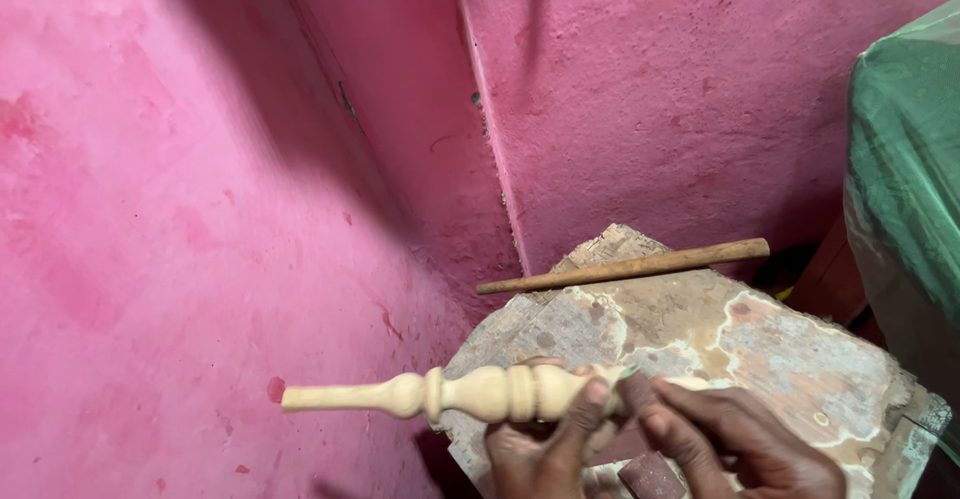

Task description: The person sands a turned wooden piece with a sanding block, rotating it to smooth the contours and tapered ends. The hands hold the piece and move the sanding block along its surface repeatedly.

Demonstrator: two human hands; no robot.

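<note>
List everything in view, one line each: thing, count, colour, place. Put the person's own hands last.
Turned wooden spindle: one, pale unfinished wood, held level at lower centre, its thin end pointing left over the wall.
Plain wooden stick: one, brown, lying across the far edge of the board.
Worn board: one, grey-brown with white patches, lower right, under the hands.
Reddish-brown block: one, bottom edge between the hands; its kind is unclear.
Walls: pink, rough plaster, meeting at a corner in the upper centre.
Green plastic sheet: one, translucent, right edge, covering something hidden.
Left hand: one, grip closed around the spindle's thick part.
Right hand: one, fingers on the spindle's right end.
</note>
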